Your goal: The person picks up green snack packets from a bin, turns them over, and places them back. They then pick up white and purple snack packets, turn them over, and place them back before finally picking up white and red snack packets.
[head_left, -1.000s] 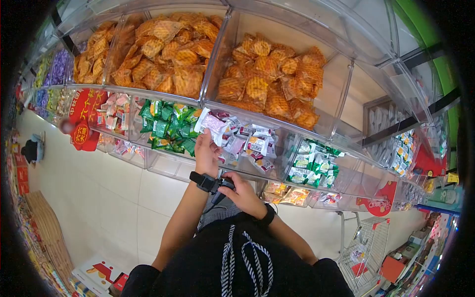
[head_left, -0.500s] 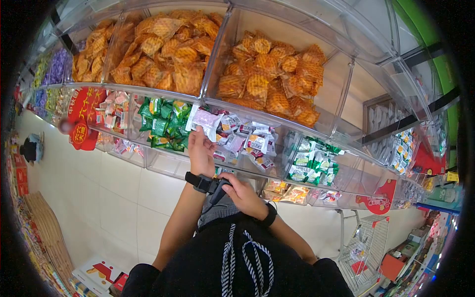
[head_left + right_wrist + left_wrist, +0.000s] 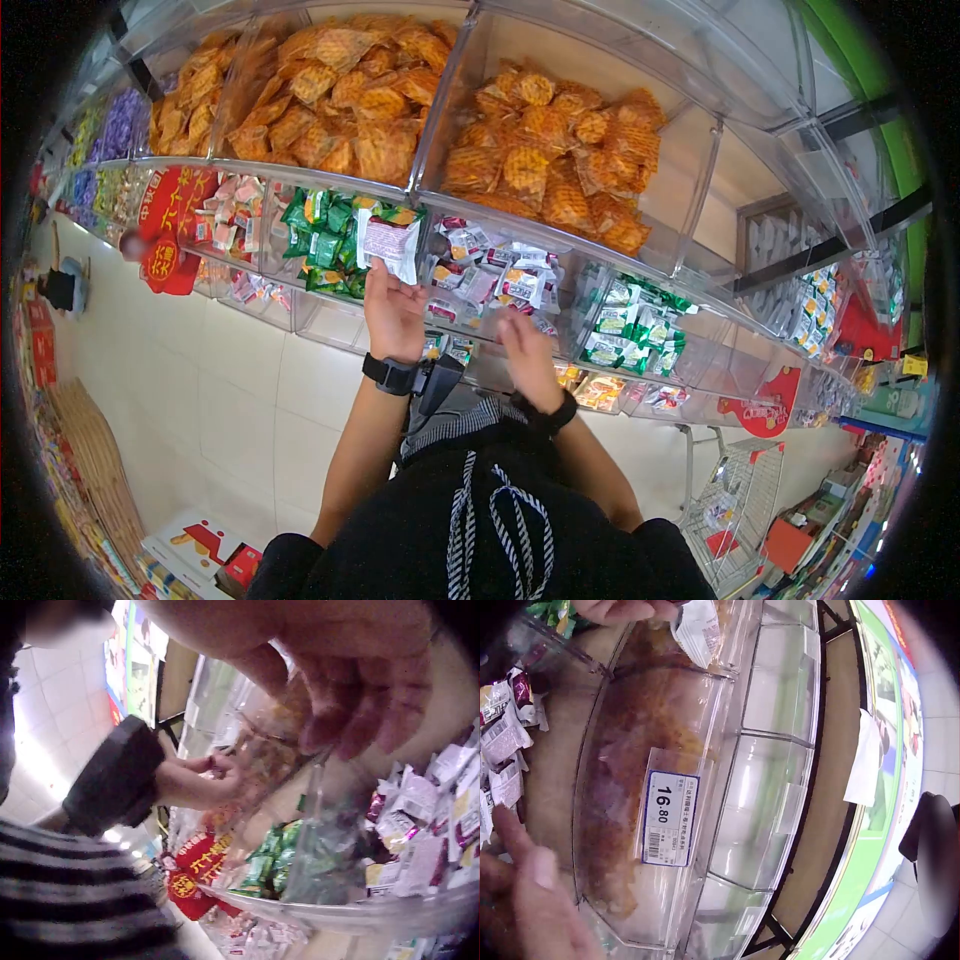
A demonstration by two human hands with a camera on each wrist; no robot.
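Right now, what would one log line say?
left hand: holds white packet | right hand: empty, near purple-and-white packets

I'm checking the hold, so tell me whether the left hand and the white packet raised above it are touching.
Touching. The head view shows it: the left hand holds up the white packet by its lower edge, with no gap between them.

You have one left hand (image 3: 396,325), one right hand (image 3: 532,370), two black wristbands (image 3: 388,374), one held packet (image 3: 390,240), one readable price tag (image 3: 669,817), one shopping cart (image 3: 755,455), three heaps of orange snack bags (image 3: 545,150).
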